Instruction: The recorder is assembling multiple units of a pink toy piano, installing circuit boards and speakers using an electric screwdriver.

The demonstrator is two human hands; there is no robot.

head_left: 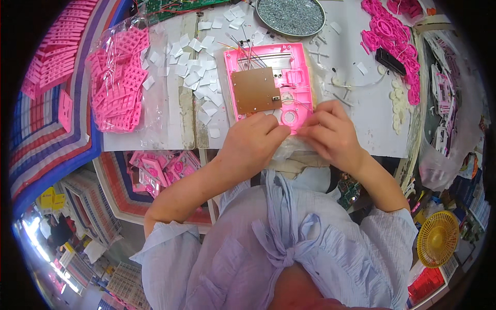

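A pink plastic housing [305, 82] lies open on the table in front of me, with a brown circuit board [253, 90] tilted over its left part. Thin wires [248, 49] stick up past its far edge, and a round speaker-like ring [289, 117] sits near its lower end. My left hand [256, 138] is closed at the housing's near edge, its fingertips pinched beside the ring. At the near right corner, my right hand [333, 135] is pinched too, close to a thin wire. Whatever lies between the fingertips of either hand is too small to make out.
White paper pieces [194, 70] are scattered left of the housing, beside a bag of pink plastic parts [121, 82]. A round tray of screws [291, 18] stands at the back. Pink cords [387, 31], a black part [390, 62] and cream discs [398, 106] lie right.
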